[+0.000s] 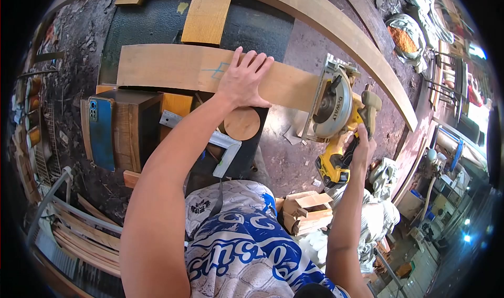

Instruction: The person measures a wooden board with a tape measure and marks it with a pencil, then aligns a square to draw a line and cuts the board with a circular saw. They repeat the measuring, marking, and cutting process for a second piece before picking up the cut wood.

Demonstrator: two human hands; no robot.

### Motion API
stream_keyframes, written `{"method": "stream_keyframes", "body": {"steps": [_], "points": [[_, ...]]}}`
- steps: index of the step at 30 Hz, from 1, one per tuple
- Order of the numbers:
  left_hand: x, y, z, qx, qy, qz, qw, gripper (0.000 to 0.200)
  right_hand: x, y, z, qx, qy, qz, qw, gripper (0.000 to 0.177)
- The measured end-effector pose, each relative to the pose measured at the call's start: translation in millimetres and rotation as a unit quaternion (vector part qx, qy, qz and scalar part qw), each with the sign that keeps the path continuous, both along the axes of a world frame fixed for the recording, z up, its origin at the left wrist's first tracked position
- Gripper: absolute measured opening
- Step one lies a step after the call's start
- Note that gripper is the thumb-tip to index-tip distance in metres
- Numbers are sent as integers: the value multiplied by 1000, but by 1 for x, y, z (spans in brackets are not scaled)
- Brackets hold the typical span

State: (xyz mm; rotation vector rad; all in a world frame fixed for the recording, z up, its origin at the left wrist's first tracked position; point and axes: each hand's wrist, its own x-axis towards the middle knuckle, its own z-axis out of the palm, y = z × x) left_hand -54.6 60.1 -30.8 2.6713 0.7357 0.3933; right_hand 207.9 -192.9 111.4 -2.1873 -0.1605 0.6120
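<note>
In the head view, the plank (163,64) lies crosswise before the person, the left hand (242,84) flat on it with fingers spread. The right hand's (363,147) fingers wrap the handle of the circular saw (340,122), which covers the plank's right end; whether the blade touches cannot be made out. The left forearm hides part of a metal square (230,155). Nearby are a wooden disc (242,123), a blue phone (103,133) and a long beam (315,6), cut off above.
</note>
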Motion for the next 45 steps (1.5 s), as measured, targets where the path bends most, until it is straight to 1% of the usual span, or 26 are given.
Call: {"method": "stream_keyframes", "body": {"steps": [8, 13, 14, 16, 19, 22, 27, 29, 30, 31, 33, 35, 37, 38, 39, 41, 43, 44, 45], "points": [[0, -1, 1, -8, -2, 0, 1000, 123, 11, 9, -3, -3, 4, 10, 1000, 37], [2, 0, 2, -11, 0, 1, 1000, 124, 17, 33, 2, -15, -32, 8, 999, 38], [3, 1, 2, -11, 4, 1, 1000, 124, 23, 37, 2, -25, -25, 13, 999, 41], [4, 3, 1, -8, -5, 4, 1000, 124, 29, 50, 4, -24, -28, 18, 999, 39], [4, 1, 1, -7, -15, 9, 1000, 125, 39, 49, -2, -35, -47, 23, 998, 38], [6, -1, 3, -3, -13, 10, 1000, 125, 40, 39, -4, 27, 6, 7, 1000, 40], [10, -5, 9, 4, 6, 10, 1000, 127, 52, 13, 8, 64, 36, -48, 996, 39], [14, -6, 10, 21, 14, 5, 1000, 128, 55, 0, 24, 155, 68, -62, 984, 36], [14, -8, 11, 26, 15, 8, 1000, 127, 56, -9, 26, 182, 46, -77, 979, 32], [15, -7, 11, 30, 17, 13, 999, 127, 60, -20, 31, 156, 33, -89, 983, 31], [15, -8, 13, 46, 29, 16, 998, 128, 65, -34, 40, 147, -24, -53, 987, 31], [14, -6, 11, 57, 13, 6, 998, 129, 67, -37, 58, 128, -56, -20, 990, 31], [13, -7, 8, 73, 20, 18, 997, 129, 76, -37, 67, 130, -65, 4, 989, 32], [12, -8, 6, 82, 2, 1, 997, 128, 80, -30, 72, 156, -59, 36, 985, 31], [10, -8, 5, 92, -16, -17, 996, 127, 84, -19, 76, 183, -53, 68, 979, 30], [7, -8, 12, 98, -7, -3, 995, 124, 90, 12, 76, 212, -29, 104, 971, 31], [6, -9, 12, 56, 20, -18, 998, 121, 100, 58, 68, 201, -23, 192, 960, 35], [5, -11, 11, 53, 24, -12, 998, 117, 99, 90, 70, 172, -40, 262, 949, 35], [4, -9, 13, 57, 29, -1, 998, 117, 101, 125, 60, 178, -23, 311, 933, 34]]}}
